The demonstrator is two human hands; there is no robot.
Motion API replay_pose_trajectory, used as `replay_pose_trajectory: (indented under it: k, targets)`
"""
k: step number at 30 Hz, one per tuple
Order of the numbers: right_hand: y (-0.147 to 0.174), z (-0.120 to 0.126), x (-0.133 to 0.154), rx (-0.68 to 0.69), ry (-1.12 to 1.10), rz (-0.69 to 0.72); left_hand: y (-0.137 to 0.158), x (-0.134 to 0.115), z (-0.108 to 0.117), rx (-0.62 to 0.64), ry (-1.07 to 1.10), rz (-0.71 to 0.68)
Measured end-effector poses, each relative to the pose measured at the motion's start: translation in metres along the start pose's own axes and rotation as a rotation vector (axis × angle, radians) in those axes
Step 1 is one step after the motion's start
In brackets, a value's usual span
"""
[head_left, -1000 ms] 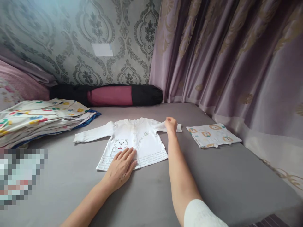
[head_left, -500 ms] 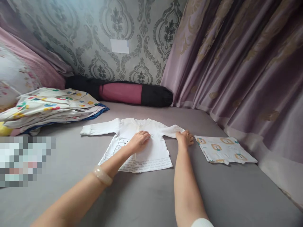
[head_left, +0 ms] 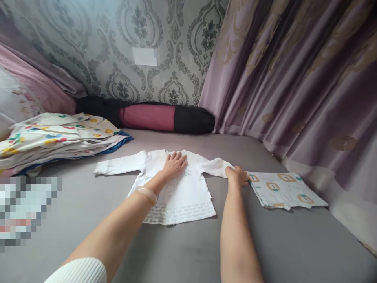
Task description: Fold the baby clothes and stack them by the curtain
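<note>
A small white long-sleeved shirt (head_left: 191, 192) lies spread on the grey bed sheet (head_left: 188, 251), its neckline away from me and both sleeves out to the sides. Rows of printed text run along its hem. My left hand (head_left: 176, 165) rests flat on the upper chest below the neckline, fingers stretched. Its forearm covers most of the printed drawing on the left half. My right hand (head_left: 238, 175) is closed on the cuff end of the right sleeve, which bends slightly; the fingertips are partly hidden behind the hand.
Right of my right hand lies a folded patterned cloth (head_left: 290, 190). A pile of colourful printed clothes (head_left: 64, 133) is at the left, with a blurred-out patch in front. A black and maroon bolster-shaped bag (head_left: 147, 117) lies against the wall; purple curtains (head_left: 265, 78) hang at the right.
My left hand has slid up the shirt from mid-chest toward the neckline. My right hand, still on the sleeve end, has shifted slightly right and nearer to me. The view has moved a little.
</note>
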State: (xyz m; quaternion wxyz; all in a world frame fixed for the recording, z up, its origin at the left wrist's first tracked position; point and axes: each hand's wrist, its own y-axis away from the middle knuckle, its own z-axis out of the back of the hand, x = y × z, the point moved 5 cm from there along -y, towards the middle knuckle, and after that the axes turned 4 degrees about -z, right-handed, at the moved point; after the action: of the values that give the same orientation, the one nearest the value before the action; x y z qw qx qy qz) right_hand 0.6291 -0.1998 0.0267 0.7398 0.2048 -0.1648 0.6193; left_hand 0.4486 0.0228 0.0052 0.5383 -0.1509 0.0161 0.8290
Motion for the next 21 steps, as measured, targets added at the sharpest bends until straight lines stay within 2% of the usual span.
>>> replay_pose_trajectory:
  k: [4, 7, 10, 15, 21]
  targets:
    - [-0.013, 0.008, 0.002, 0.018, -0.143, 0.079, -0.006, -0.014, 0.008, -0.003, -0.07, 0.021]
    - [-0.022, 0.013, 0.008, 0.071, -0.385, 0.19, -0.008, -0.032, 0.011, 0.011, -0.004, -0.116]
    - [-0.023, 0.02, 0.015, 0.116, -0.663, 0.239, -0.008, -0.043, 0.006, 0.049, 0.108, -0.209]
    - [-0.006, 0.031, 0.029, 0.339, -1.03, 0.183, -0.009, -0.044, -0.008, 0.119, 0.138, -0.16]
    - [0.029, 0.039, 0.055, 0.574, -1.156, 0.258, -0.013, -0.046, -0.013, 0.192, 0.126, -0.119]
